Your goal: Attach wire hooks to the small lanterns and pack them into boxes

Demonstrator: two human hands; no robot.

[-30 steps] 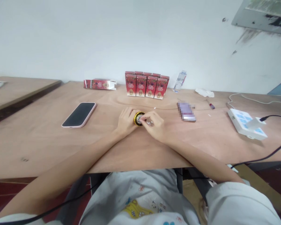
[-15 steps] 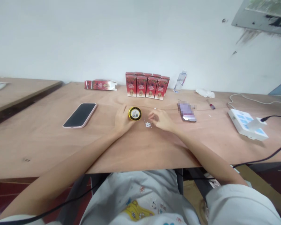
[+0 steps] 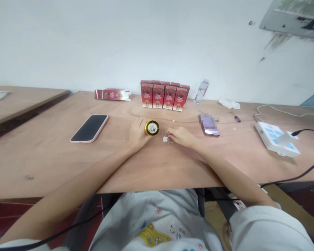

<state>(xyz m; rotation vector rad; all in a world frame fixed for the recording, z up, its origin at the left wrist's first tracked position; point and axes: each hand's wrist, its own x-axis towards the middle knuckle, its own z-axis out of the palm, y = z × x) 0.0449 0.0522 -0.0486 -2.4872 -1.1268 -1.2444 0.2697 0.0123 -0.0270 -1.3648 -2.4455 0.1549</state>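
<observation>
My left hand (image 3: 138,133) lies on the table with its fingers curled against the left side of a round object (image 3: 152,128). That object has a shiny gold rim, a black ring and a pale centre with small parts on it. Right of it, a small white piece with thin strands (image 3: 165,138) lies on the wood. My right hand (image 3: 181,136) is closed in a pinch just beside this white piece, thumb and forefinger together. Whatever sits between those fingertips is too small to make out.
Several red printed boxes (image 3: 163,97) stand in rows by the wall, with an opened red box (image 3: 112,94) lying to their left. Around are a dark-screened phone (image 3: 89,128), another phone (image 3: 209,124), a clear bottle (image 3: 201,91), a tissue (image 3: 229,104) and a power strip (image 3: 276,139).
My right hand has come down toward the small white piece, and its fingers have drawn together. The round object has shifted slightly to the right with my left hand.
</observation>
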